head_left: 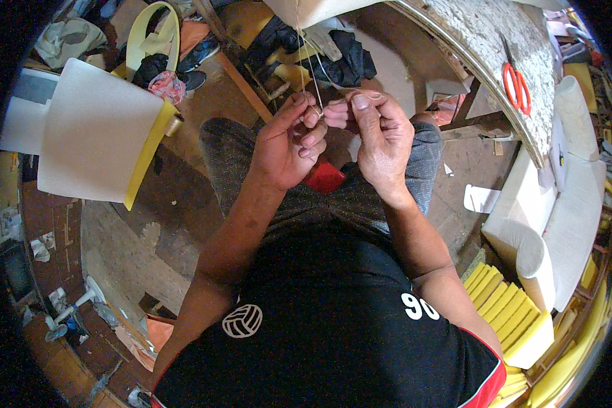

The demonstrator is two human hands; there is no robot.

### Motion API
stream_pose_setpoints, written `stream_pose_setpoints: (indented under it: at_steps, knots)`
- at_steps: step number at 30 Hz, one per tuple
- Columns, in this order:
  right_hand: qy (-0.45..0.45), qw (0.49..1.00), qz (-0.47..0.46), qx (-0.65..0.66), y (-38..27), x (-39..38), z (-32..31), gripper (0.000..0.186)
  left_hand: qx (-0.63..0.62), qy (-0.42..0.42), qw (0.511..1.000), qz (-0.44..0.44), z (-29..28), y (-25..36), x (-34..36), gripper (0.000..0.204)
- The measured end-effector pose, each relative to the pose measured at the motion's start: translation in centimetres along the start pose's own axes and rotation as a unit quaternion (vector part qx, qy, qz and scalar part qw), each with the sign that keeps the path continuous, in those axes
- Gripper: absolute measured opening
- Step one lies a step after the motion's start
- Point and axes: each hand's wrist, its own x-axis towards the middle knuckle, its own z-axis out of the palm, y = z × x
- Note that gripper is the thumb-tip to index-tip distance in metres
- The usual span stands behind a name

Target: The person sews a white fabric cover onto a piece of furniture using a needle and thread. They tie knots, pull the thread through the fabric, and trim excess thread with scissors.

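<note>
My left hand (285,143) pinches a pale thread (317,85) between curled fingers at the upper middle. Close beside it, my right hand (384,139) grips more of the thread near a small loop, its thumb against the index finger. The strands run up to a cream upholstered piece (309,8) at the top edge. Whether a needle is among my fingers I cannot tell. Below my hands, between my legs, is a red object (325,178).
A pale padded board (92,132) with yellow foam stands left, beside a small spool (175,126). Red-handled scissors (517,88) lie on a worn bench (483,51). Cream seating (574,204) and stacked yellow foam (500,306) are on the right. Dark cloths (347,61) and wooden rails are ahead.
</note>
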Motion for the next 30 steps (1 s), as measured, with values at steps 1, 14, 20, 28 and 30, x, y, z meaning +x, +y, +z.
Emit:
stream_pose_setpoints:
  at_steps: [1,14,20,28,30]
  knots:
    - [0.010,1.000,0.000,-0.002,0.1,0.0,0.0,0.015,0.004,0.005,1.000,0.002,0.1,0.0,0.0,0.015]
    - [0.068,0.959,-0.202,-0.187,1.1,-0.9,-0.1,0.009,-0.025,0.003,1.000,0.010,0.6,-0.3,-0.1,0.020]
    - [0.066,0.957,-0.225,-0.173,1.6,-1.8,0.5,0.008,-0.053,-0.071,0.996,0.018,0.0,-0.4,0.3,0.031]
    - [0.030,0.933,-0.261,-0.244,1.1,-1.6,0.3,0.010,-0.073,-0.053,0.996,0.003,0.5,-0.2,0.3,0.028]
    - [0.030,0.933,-0.258,-0.247,1.1,-1.6,0.2,0.010,-0.076,-0.057,0.995,0.002,0.4,-0.3,0.3,0.029]
